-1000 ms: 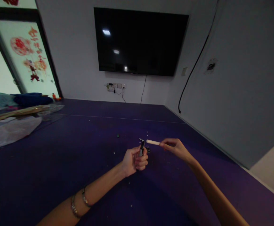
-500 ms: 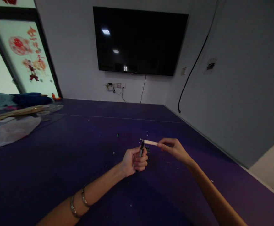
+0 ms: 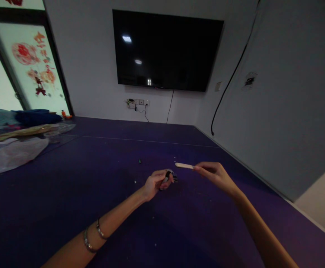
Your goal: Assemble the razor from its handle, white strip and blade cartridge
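My left hand is closed around a small black-and-silver tool, mostly hidden by the fingers; its exact kind does not show. In my right hand, thumb and fingers pinch one end of a flat, pale wooden stick. The stick points left, nearly level, its rounded free end apart from the tool and a little up and to the right of it. Just beyond the left fingertips lies a small dark object, partly covered by them.
White crumbs and a small dark piece lie on the purple floor. Plastic sheeting and folded blue cloth are at the left. A black cable hangs along the right wall, near a wall-mounted television.
The wooden stick has come away from the tool, as my right hand moved right and slightly up. My left hand has turned and tilted the tool, with its grip changed.
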Motion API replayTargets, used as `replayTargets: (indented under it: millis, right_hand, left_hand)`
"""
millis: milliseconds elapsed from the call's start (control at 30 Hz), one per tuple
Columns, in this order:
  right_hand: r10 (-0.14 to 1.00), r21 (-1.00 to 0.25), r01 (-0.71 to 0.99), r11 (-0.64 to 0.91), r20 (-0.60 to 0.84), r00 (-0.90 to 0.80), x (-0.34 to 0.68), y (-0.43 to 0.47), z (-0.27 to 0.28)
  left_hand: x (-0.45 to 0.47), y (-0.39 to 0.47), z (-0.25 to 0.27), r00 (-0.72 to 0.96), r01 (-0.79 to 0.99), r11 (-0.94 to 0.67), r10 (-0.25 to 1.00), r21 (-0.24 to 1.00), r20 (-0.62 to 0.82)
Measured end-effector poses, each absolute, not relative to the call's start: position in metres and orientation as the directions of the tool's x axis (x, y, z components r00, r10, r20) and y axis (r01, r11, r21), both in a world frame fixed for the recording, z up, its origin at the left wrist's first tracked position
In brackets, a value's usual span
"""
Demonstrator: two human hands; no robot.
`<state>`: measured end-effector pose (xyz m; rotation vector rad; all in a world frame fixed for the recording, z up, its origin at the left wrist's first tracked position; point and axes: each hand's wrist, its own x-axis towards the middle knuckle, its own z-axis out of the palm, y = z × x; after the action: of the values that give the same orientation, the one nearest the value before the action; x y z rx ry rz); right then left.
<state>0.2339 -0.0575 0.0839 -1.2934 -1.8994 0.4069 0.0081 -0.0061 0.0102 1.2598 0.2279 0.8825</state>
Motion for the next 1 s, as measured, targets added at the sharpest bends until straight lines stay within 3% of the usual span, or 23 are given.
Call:
replayTargets:
  millis: [100,300,467,767,1000]
  right_hand:
    - [0.846,-0.536,0.689,0.488,0.485,-0.222,0.231,-0.065,0.094]
    - [0.797,-0.461,0.711,0.531,0.558,-0.233,0.223,-0.071,0.094]
    - [0.79,-0.379,0.753,0.538,0.539,-0.293,0.217,-0.074,0.09]
    - [0.784,-0.326,0.782,0.531,0.54,-0.306,0.217,-0.069,0.085]
    - [0.784,-0.383,0.741,0.552,0.542,-0.303,0.218,-0.068,0.088]
  left_hand:
    - [0.004,-0.004,0.015,0.644,-0.411,-0.046,0.692,0.91,0.326]
    - [-0.001,0.001,0.013,0.657,-0.343,-0.121,0.678,0.932,0.33]
    - [-0.002,0.005,0.01,0.647,-0.319,-0.14,0.69,0.937,0.323]
    - [-0.002,0.002,0.011,0.635,-0.34,-0.146,0.693,0.929,0.341]
    - [-0.002,0.004,0.01,0.632,-0.361,-0.105,0.703,0.927,0.326]
